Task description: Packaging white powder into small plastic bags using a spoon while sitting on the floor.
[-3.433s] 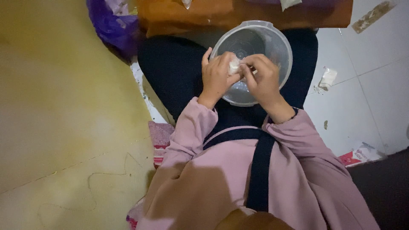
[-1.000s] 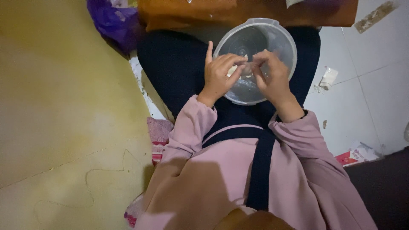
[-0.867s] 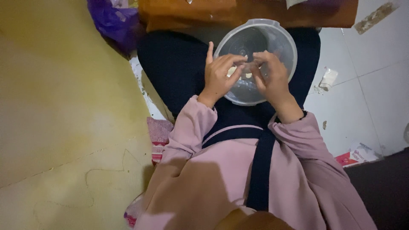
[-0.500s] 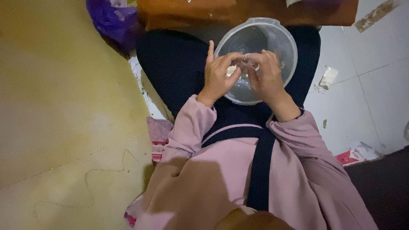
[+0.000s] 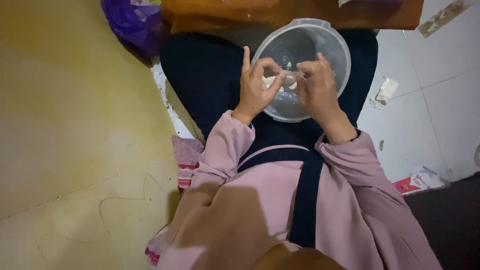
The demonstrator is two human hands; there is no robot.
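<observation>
Garlic-like piece: a small pale lump (image 5: 289, 78) sits pinched between your two hands, right over the mouth of the bowl; what it is exactly is too small to tell.
Left hand: your left hand (image 5: 257, 87) curls around the piece from its side, thumb and middle fingers pressed on it, while the index finger (image 5: 246, 56) sticks straight up, clear of the work.
Right hand: your right hand (image 5: 316, 86) meets it from the other side, fingertips bunched and pinching the same piece, so both hands touch at the fingertips.
Why held so: with the piece gripped from two sides above the bowl, anything that comes off it would drop inside, not onto your clothes; that is my reading of the hold.
Bowl: the clear plastic bowl (image 5: 330, 42) rests on your lap, steadied by your dark trousers (image 5: 200, 75), its rim just under your wrists.
Inside the bowl: a few pale bits (image 5: 270, 80) lie near the left hand; the hands hide most of the rest.
Sleeves: pink sleeves (image 5: 225, 145) reach the wrists and stay outside the rim.
Around you: a purple bag (image 5: 131, 20) lies by your knee on the left, an orange-brown board (image 5: 225, 12) lies beyond the bowl, and paper scraps (image 5: 386, 91) sit on the white tile floor (image 5: 430, 115) to the right, well apart from the hands.
</observation>
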